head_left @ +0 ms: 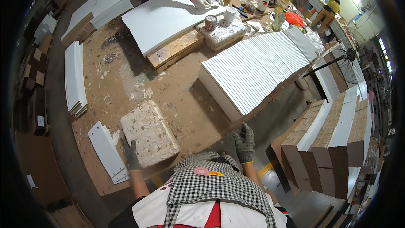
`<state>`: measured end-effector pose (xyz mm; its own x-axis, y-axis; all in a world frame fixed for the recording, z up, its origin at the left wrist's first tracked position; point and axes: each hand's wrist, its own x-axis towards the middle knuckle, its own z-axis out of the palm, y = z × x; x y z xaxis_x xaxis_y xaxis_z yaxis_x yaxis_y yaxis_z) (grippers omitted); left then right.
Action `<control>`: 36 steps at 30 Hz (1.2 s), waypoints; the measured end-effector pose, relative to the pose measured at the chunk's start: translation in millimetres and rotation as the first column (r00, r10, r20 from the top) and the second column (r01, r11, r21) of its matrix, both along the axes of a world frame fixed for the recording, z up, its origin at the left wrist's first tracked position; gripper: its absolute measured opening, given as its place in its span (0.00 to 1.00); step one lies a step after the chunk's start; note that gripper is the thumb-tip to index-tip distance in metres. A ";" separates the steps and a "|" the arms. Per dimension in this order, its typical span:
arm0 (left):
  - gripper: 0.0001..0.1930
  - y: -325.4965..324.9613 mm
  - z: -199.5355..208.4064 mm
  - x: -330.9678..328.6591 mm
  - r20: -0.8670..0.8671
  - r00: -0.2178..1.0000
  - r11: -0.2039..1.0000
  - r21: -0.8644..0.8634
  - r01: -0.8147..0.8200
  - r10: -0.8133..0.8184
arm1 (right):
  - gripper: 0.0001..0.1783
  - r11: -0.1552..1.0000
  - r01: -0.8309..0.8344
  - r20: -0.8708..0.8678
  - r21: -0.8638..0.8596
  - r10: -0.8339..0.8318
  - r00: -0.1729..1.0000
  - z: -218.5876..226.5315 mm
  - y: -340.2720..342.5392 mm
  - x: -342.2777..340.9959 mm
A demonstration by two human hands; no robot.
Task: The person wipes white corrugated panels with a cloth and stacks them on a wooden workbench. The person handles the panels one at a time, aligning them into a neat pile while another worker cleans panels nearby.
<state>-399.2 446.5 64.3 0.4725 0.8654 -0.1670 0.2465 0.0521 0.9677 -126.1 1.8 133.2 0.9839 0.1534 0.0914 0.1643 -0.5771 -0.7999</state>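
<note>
1. White panels (253, 69) stand on edge in a long row on the spattered workbench (171, 86).
2. Right gloved hand (244, 144): just beside the row's near corner, fingers spread, nothing in it.
3. Left gloved hand (132, 156): between small white boards (105, 147) and a stained, wrapped block (149, 135); thumb wide, no load seen; contact we cannot tell.
4. We judge this a pause between handlings; any lift calls for closing both hands evenly.
5. Farther off: a co-worker's white-gloved hands (200, 2) over a large sheet (162, 17).
</note>
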 end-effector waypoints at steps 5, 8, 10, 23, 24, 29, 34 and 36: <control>0.39 -45.2 31.2 26.7 -0.106 0.991 0.996 0.063 -0.071 0.077 | 0.49 0.956 0.258 -0.177 0.139 -0.232 0.956 -24.7 37.5 14.5; 0.40 -59.8 56.8 47.1 -0.095 0.985 0.948 -0.271 -0.164 0.143 | 0.54 0.921 0.307 -0.186 0.239 -0.267 0.945 -40.0 42.8 23.5; 0.40 -56.5 66.9 53.0 -0.082 0.993 0.985 -0.140 -0.101 0.090 | 0.53 0.937 0.316 -0.150 0.147 -0.295 0.944 -46.9 39.8 29.7; 0.25 134.3 -10.8 126.9 -0.721 0.666 0.708 0.367 0.603 -0.193 | 0.61 0.910 0.342 -0.256 0.235 -0.281 0.925 -47.2 40.4 62.5; 0.23 134.7 -15.6 124.2 -0.730 0.662 0.668 0.407 0.623 -0.172 | 0.61 0.900 0.347 -0.256 0.264 -0.281 0.925 -46.7 41.0 60.9; 0.15 111.3 -14.1 127.5 -0.688 0.713 0.390 0.624 0.677 -0.137 | 0.60 0.911 0.322 -0.186 0.256 -0.281 0.942 -62.3 47.8 55.0; 0.28 71.0 47.1 173.6 -0.827 0.510 0.714 0.207 0.669 -0.238 | 0.60 0.845 0.356 -0.189 0.398 -0.304 0.934 -81.7 58.0 60.3; 0.29 69.3 80.7 203.2 -0.936 0.270 0.596 0.086 0.798 -0.227 | 0.62 0.805 0.323 -0.136 0.498 -0.295 0.946 -82.0 57.2 65.5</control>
